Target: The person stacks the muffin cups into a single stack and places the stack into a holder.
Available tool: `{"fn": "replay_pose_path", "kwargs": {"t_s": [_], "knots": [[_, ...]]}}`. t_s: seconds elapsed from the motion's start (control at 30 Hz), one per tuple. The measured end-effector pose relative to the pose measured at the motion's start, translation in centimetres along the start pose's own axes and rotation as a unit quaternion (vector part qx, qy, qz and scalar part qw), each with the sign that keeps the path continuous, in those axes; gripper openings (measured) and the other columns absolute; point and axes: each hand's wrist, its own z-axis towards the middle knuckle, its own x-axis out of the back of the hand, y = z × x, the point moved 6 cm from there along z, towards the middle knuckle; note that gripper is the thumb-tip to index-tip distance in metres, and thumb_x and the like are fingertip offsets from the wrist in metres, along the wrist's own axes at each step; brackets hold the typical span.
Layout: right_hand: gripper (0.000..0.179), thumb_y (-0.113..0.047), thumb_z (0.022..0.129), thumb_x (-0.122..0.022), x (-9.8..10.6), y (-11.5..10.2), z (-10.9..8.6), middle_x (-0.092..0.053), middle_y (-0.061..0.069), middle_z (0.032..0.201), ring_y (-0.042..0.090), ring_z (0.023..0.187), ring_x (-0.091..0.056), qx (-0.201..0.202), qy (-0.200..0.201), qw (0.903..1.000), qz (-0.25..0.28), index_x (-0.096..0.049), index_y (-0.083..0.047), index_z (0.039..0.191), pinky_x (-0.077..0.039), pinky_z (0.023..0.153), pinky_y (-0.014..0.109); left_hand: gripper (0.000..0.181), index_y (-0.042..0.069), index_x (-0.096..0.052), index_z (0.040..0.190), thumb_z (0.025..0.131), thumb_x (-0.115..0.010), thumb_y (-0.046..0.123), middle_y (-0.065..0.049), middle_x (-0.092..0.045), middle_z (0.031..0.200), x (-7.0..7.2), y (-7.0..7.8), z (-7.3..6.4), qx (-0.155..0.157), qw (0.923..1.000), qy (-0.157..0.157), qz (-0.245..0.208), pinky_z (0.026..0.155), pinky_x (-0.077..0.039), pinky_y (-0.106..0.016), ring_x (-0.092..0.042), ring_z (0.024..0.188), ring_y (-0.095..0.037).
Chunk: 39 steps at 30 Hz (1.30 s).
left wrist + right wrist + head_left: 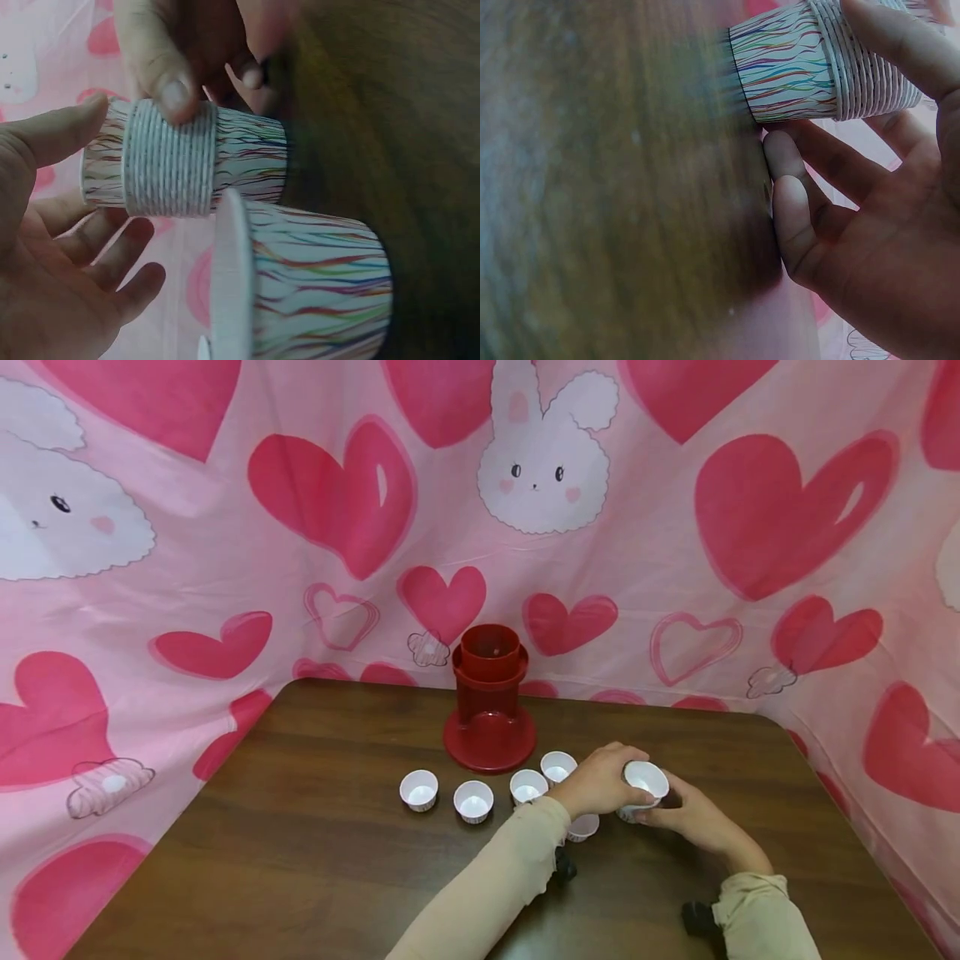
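A stack of nested white paper cups (171, 169) with thin coloured wavy lines stands on the table at the right. The left hand (600, 783) reaches across and holds the top cup (647, 781) between thumb and fingers near its rim. From the other side, the right hand (705, 822) grips the stack lower down, its thumb (907, 45) across the piled rims. A separate striped cup (319, 281) stands close beside the stack in the left wrist view. The left forearm partly hides a cup (582, 828) below the left hand.
Single cups stand about the table, among them a leftmost cup (418, 802), one beside it (473, 810) and one near the left hand (557, 767). Behind them rises a red cylindrical stand (489, 739) on a round base. A pink heart-patterned cloth (645, 568) hangs behind the brown table (322, 843).
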Motion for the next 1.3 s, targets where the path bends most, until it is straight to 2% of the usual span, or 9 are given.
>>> {"fn": "replay_pose_path", "kwargs": {"t_s": [0.23,0.37,0.6,0.7,0.8,0.93,1.03,1.17,1.3], "knots": [[0.06,-0.007,0.09,-0.075,0.0,-0.2,0.2,-0.058,0.02,0.123,0.013,0.103,-0.059,0.018,-0.012,0.9997,0.013,-0.046,0.005,0.142,-0.05,0.084,0.026,0.056,0.019,-0.067,0.132,0.082,-0.085,0.035,0.008,-0.061,0.113,0.0,-0.8,-0.2,0.018,0.9996,0.001,0.023,0.08,-0.042,-0.018,-0.052,0.099,-0.003],[0.06,-0.009,0.09,-0.076,0.3,-0.1,0.1,-0.058,0.02,0.127,0.014,0.107,-0.057,0.014,-0.004,0.9999,-0.004,-0.048,0.002,0.142,-0.048,0.087,0.026,0.055,0.023,-0.068,0.131,0.082,-0.085,0.04,0.009,-0.062,0.116,0.1,-0.3,-0.1,0.018,0.9972,-0.005,0.073,0.08,-0.04,-0.021,-0.052,0.103,-0.006],[0.06,-0.01,0.091,-0.075,0.5,0.3,-0.5,-0.057,0.021,0.129,0.015,0.109,-0.055,-0.001,-0.001,0.9999,-0.015,-0.048,0.001,0.143,-0.048,0.086,0.027,0.052,0.028,-0.069,0.13,0.084,-0.081,0.048,0.01,-0.062,0.122,-0.1,0.7,-0.4,-0.002,0.9842,-0.019,0.176,0.094,-0.039,-0.029,-0.05,0.116,-0.007],[0.061,-0.01,0.091,-0.075,0.3,0.6,-0.7,-0.058,0.02,0.127,0.014,0.107,-0.057,-0.004,-0.007,1.0,-0.004,-0.046,0.003,0.144,-0.048,0.086,0.026,0.046,0.026,-0.072,0.125,0.086,-0.078,0.049,0.013,-0.064,0.115,0.1,0.5,-0.7,-0.006,0.9809,-0.021,0.193,0.1,-0.037,-0.03,-0.05,0.115,-0.005],[0.062,-0.01,0.091,-0.075,0.2,0.8,-0.6,-0.059,0.019,0.125,0.013,0.105,-0.057,-0.012,-0.005,0.9999,-0.004,-0.046,0.004,0.143,-0.049,0.085,0.027,0.037,0.024,-0.076,0.117,0.089,-0.075,0.048,0.015,-0.067,0.107,0.8,0.2,-1.4,-0.014,0.9817,-0.031,0.187,0.101,-0.037,-0.031,-0.053,0.111,-0.004],[0.063,-0.012,0.09,-0.077,0.2,0.8,-0.6,-0.06,0.018,0.124,0.018,0.107,-0.057,-0.023,0.002,0.9996,-0.017,-0.046,0.003,0.143,-0.048,0.087,0.032,0.033,0.019,-0.075,0.119,0.095,-0.07,0.041,0.012,-0.067,0.113,2.8,-0.3,-2.7,-0.035,0.9907,-0.061,0.117,0.099,-0.042,-0.029,-0.056,0.113,-0.006],[0.064,-0.013,0.089,-0.078,0.1,0.7,-0.4,-0.061,0.017,0.124,0.023,0.109,-0.056,-0.028,0.005,0.9994,-0.021,-0.047,0.003,0.142,-0.047,0.089,0.036,0.035,0.018,-0.071,0.126,0.097,-0.068,0.037,0.008,-0.065,0.121,5.2,-1.0,-4.2,-0.038,0.9961,-0.066,0.046,0.099,-0.045,-0.027,-0.057,0.117,-0.009],[0.065,-0.012,0.088,-0.078,0.1,0.5,-0.1,-0.062,0.015,0.122,0.025,0.109,-0.055,-0.026,0.009,0.9993,-0.027,-0.047,0.004,0.142,-0.046,0.09,0.037,0.034,0.018,-0.069,0.128,0.097,-0.069,0.032,0.006,-0.066,0.124,8.9,-2.3,-6.6,-0.024,0.9991,-0.035,0.004,0.099,-0.046,-0.028,-0.058,0.116,-0.009],[0.064,-0.011,0.087,-0.078,0.1,0.5,0.0,-0.062,0.015,0.121,0.024,0.11,-0.055,-0.016,0.01,0.9993,-0.031,-0.048,0.004,0.142,-0.046,0.089,0.032,0.035,0.014,-0.068,0.129,0.096,-0.071,0.024,0.001,-0.067,0.125,12.7,-3.7,-9.3,-0.009,0.9999,-0.001,0.006,0.102,-0.046,-0.035,-0.058,0.118,-0.014]]}}
